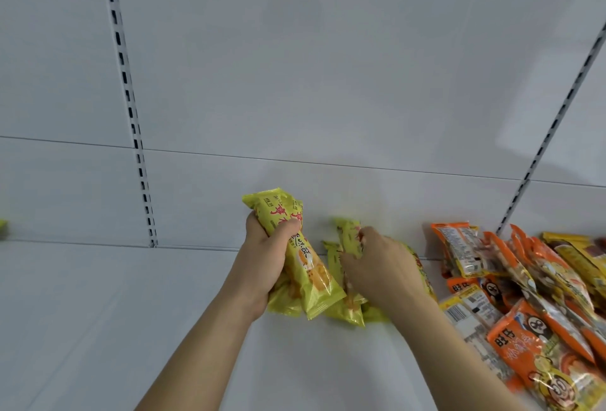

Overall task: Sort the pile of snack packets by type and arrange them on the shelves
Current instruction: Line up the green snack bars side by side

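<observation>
My left hand (262, 256) grips a bundle of long yellow-green snack packets (305, 266) with red lettering, held tilted just above the white shelf (114, 312). Right beside it, my right hand (380, 266) pinches another yellow-green packet (349, 237) that stands among several more of the same kind lying on the shelf. A pile of orange snack packets (531, 305) lies at the right, mixed with a few yellow ones (577, 253).
A white back panel (328, 66) rises behind the shelf, with slotted upright rails at the left (131, 115) and the right (554, 125). A bit of a yellow-green packet (2, 228) shows at the far left edge. Bare shelf surface lies left of my arms.
</observation>
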Available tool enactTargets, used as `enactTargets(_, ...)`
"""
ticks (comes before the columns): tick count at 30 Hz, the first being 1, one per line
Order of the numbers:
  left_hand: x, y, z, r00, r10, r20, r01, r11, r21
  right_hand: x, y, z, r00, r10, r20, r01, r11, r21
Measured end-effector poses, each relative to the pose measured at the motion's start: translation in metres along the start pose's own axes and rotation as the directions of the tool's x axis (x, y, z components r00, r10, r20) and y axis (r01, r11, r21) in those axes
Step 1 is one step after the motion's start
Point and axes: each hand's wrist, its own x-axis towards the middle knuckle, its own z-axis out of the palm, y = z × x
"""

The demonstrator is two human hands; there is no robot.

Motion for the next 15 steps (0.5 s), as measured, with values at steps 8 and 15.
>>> enactTargets(8, -0.011, 0.0, -0.011, 0.999, -0.027, 0.034, 0.027, 1.0, 0.009, -0.059, -0.036, 0.012, 0.954, -0.171, -0.245, 0.286, 0.762, 0.581)
enactTargets(15, -0.05, 0.006, -0.016, 0.998, -0.001, 0.057, 0.009, 0.99, -0.143, -0.081, -0.045, 0.026, 0.921, -0.205, -0.331, 0.369, 0.732, 0.573)
